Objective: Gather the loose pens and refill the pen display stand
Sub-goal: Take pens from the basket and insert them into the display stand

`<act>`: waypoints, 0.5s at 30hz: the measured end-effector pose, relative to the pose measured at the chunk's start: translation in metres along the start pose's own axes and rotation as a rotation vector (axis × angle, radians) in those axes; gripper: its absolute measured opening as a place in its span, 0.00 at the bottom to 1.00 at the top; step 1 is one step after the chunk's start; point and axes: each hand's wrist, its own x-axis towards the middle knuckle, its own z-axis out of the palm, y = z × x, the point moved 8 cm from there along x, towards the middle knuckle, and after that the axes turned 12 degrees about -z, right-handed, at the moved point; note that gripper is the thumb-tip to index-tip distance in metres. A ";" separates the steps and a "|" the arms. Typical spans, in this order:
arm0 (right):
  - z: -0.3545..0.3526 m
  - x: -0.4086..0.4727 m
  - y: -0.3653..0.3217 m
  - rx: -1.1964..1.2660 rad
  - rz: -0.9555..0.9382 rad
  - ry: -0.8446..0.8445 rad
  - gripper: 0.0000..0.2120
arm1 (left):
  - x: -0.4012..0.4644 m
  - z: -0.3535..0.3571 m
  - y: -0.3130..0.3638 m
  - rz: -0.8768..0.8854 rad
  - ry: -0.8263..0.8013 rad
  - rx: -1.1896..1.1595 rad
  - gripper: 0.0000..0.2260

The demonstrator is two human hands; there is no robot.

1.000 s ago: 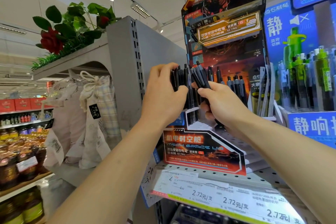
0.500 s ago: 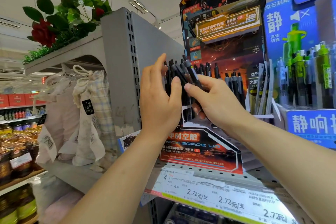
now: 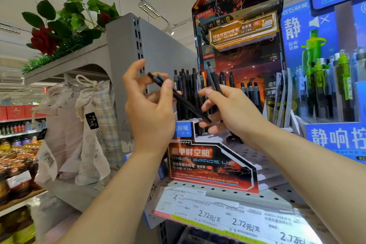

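Pen display stand (image 3: 213, 166) on shelf (image 3: 227, 192), pens (image 3: 188, 93) upright in it, bags (image 3: 83, 128) left

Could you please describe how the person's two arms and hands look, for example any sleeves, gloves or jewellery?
Both forearms are bare to the frame edge: no sleeves show. The left hand and right hand wear no gloves, and no rings, watch or bracelet are visible. The nails look short and unpainted.
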 end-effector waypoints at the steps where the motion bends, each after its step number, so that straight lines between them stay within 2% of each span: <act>1: -0.003 0.001 0.002 -0.023 0.000 0.020 0.08 | 0.004 -0.004 0.001 -0.014 0.012 -0.034 0.17; 6: -0.015 0.006 0.009 -0.238 -0.030 0.060 0.11 | 0.018 -0.014 0.009 0.003 0.034 -0.006 0.12; 10: -0.014 0.007 0.014 -0.294 -0.005 0.006 0.06 | 0.027 -0.006 0.005 -0.023 -0.028 0.136 0.12; 13: -0.013 0.008 0.016 -0.319 -0.007 0.000 0.19 | 0.032 0.008 -0.002 -0.069 -0.131 0.276 0.17; 15: -0.013 0.010 0.014 -0.313 -0.024 0.012 0.19 | 0.033 0.019 -0.001 -0.046 -0.205 0.374 0.19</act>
